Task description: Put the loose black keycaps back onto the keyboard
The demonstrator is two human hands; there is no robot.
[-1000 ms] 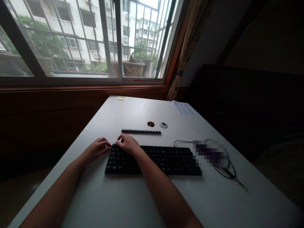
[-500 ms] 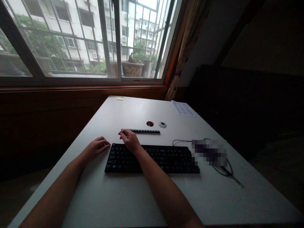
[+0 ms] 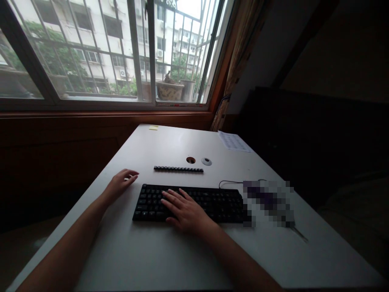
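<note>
A black keyboard [image 3: 212,200] lies across the middle of the white table [image 3: 170,251]. My right hand [image 3: 182,209] rests flat on the keyboard's left half with its fingers stretched out over the keys. My left hand [image 3: 120,181] lies on the table just left of the keyboard's far corner, fingers loosely extended and holding nothing. Beyond the keyboard a row of loose black keycaps [image 3: 178,169] sits in a straight line.
A round cable hole [image 3: 191,159] and its white cap [image 3: 206,161] lie behind the keycaps. A black cable [image 3: 231,181] runs from the keyboard to a blurred object [image 3: 269,200]. A printed sheet [image 3: 234,141] and a yellow note [image 3: 153,127] sit near the far edge.
My right hand drew back from the keyboard's far left corner and keycap row, and now lies flat on the keys nearer to me. My left hand shifted slightly left.
</note>
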